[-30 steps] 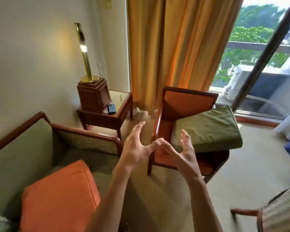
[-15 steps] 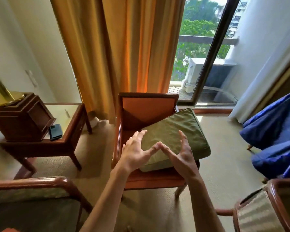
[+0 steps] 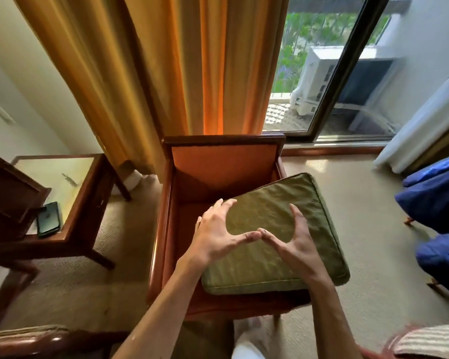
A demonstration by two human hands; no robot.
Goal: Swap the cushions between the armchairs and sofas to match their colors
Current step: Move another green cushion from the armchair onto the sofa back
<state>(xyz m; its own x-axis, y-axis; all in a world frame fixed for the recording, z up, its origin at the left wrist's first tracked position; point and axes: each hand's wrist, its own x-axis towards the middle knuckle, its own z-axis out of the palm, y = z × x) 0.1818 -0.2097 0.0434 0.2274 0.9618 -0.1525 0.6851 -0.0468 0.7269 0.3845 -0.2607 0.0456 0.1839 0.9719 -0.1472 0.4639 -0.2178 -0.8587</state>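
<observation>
An orange armchair [image 3: 218, 167] with a dark wooden frame stands in front of me, its back to the curtain. A green cushion [image 3: 265, 265] lies askew on its seat, tilted over the right arm. My left hand [image 3: 215, 237] and my right hand [image 3: 293, 244] hover just above the cushion, fingers spread, thumb tips touching each other. Neither hand holds anything. The orange cushion is out of view.
A wooden side table [image 3: 70, 203] with a dark phone [image 3: 48, 219] stands at the left. An orange curtain [image 3: 166, 66] and a glass balcony door [image 3: 347, 73] are behind the chair. Blue fabric [image 3: 441, 203] lies at the right. Another chair's arm [image 3: 36, 343] is at the bottom left.
The view has swung right and closed in on the orange armchair. The green sofa with the orange cushion has left the view. My hands now hover over the green cushion.
</observation>
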